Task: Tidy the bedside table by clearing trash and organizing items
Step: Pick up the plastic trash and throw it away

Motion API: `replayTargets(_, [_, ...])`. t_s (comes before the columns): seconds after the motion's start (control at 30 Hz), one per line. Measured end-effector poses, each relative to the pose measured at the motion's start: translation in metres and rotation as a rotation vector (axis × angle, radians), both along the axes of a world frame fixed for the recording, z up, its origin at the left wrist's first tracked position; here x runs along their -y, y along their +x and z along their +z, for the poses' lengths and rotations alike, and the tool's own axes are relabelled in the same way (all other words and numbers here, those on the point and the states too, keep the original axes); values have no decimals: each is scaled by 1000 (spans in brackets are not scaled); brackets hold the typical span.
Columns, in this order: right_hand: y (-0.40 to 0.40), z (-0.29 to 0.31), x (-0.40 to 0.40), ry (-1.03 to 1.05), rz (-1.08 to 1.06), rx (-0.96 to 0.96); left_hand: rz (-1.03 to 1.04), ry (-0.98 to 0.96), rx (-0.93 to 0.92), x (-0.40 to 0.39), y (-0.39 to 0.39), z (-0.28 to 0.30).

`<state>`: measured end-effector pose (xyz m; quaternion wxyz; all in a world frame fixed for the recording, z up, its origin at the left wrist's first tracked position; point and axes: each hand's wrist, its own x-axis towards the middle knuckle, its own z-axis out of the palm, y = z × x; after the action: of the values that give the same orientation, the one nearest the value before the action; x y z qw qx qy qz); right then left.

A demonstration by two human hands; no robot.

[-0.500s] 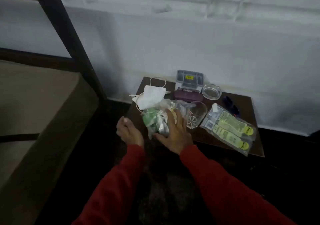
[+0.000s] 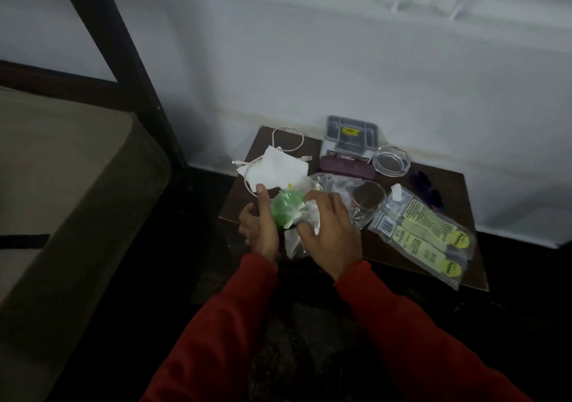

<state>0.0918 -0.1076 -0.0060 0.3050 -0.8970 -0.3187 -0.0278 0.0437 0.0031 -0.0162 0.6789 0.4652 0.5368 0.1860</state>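
Both hands are closing in on a crumpled clear plastic bag [image 2: 305, 216] with something green inside, lying at the near left corner of the bedside table [image 2: 445, 265]. On the bag's left, the left hand [image 2: 259, 229] is standing edge-on against it, thumb stretched up toward the white tissue [image 2: 272, 169], fingers extended rather than curled. On top and to the right, the right hand [image 2: 329, 231] is pressing down over the bag with fingers spread and bent onto the plastic; whether they are actually pinching it cannot be told from where an onlooker stands.

Done well, this gathering calls for both palms squeezing the loose plastic inward into one bundle before lifting, keeping the right knuckles off the drinking glass [image 2: 366, 203] just beside them, since a nudge could probably tip it. The tissue and the white cable [image 2: 288, 141] beyond the left thumb are likely next; the cable wants separating from the trash.

Farther right of the right hand, a packet of yellow-green sachets [image 2: 424, 234] is lying flat, with a glass ashtray [image 2: 391, 160], a purple case [image 2: 346, 171] and a grey organiser box [image 2: 351, 135] sitting beyond.

Compared with half a second ago, the left hand, then clenched and apart from the bag, is now opening out and touching its side, while the right is staying on top.
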Motion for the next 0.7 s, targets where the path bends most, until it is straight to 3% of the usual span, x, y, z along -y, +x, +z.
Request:
replayTargets(0.1, [-9,16,3,65,-38,13,-105,-121,204,4,-2,-1])
replayTargets(0.23, [-16,33,3,160,-42,72,-395,-530,602,10,-12,30])
replayTargets(0.3, [-18,38,4,254,38,67,-455,-657,705,3,-15,31])
replayTargets(0.43, [-23,54,-2,296,226,-72,-394,-595,827,-21,-21,41])
replayTargets(0.53, [-36,59,-14,196,331,22,-309,-534,872,-36,-25,43])
replayTargets(0.63, [-39,46,-16,294,303,144,-180,-517,933,-54,-31,47])
replayTargets(0.7, [-25,16,-13,391,147,70,-38,-464,950,-66,-31,37])
